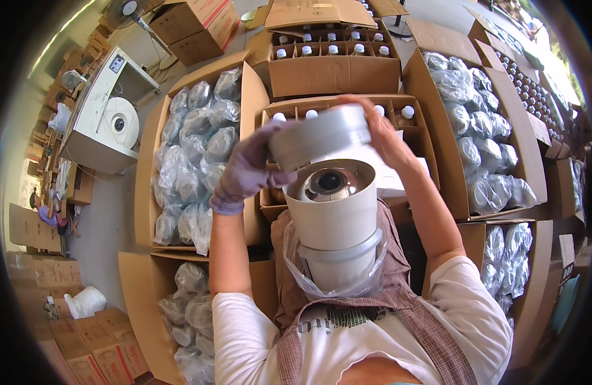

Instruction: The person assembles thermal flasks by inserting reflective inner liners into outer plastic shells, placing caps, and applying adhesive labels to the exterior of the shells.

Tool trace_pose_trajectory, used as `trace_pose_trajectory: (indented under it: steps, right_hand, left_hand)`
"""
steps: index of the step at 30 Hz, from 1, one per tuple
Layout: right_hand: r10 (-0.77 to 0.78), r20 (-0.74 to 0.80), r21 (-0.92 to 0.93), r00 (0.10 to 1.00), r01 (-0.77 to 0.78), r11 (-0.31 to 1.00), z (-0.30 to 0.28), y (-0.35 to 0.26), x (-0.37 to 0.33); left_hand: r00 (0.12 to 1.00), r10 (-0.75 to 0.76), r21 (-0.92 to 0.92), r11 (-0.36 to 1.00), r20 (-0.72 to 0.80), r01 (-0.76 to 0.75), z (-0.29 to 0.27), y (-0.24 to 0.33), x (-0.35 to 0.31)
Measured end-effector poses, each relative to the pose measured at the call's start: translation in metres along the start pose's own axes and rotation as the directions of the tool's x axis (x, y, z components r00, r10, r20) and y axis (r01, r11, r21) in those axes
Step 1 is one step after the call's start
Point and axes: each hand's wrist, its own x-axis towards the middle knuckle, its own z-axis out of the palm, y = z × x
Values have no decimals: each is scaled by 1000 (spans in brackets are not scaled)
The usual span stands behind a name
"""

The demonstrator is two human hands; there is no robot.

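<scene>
Both hands, left hand (248,170) and right hand (382,131), grip a white tub (318,135) above a stack of tubs (334,218). Boxes (200,147) hold bagged tubs; others hold capped bottles (331,48).

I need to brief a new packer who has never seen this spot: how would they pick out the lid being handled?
Start at the open cardboard box of white-capped bottles straight ahead of the person. Just in front of it, both hands, the gloved left hand and the bare right hand, hold a round white lid tilted above an open white tub. Unlike the bagged pieces in the side boxes, it is unwrapped.
</scene>
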Motion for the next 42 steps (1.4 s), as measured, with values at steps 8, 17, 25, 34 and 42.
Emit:
trace_pose_trajectory:
  steps: [8, 17, 25, 34, 42]
  right_hand:
    - [-124, 223, -21, 967, 132, 991, 0, 14, -12]
    - [-180, 263, -11, 948, 189, 982, -4, 20, -8]
    - [-195, 273, -7, 942, 205, 979, -4, 20, -15]
    - [-162, 153, -240, 975, 195, 951, 14, 4, -30]
    - [-479, 292, -643, 828, 540, 543, 67, -47, -53]
  left_hand:
    - [991, 131, 94, 987, -18, -128, 23, -7, -6]
    - [953, 302, 173, 941, -34, -292, 28, -21, -6]
    - [951, 257, 121, 963, -169, -239, 48, -14, -15]
    - [889, 315, 89, 949, -334, -303, 54, -56, -16]
    - [940, -216, -626, 779, -265, 3, 42, -74, -7]
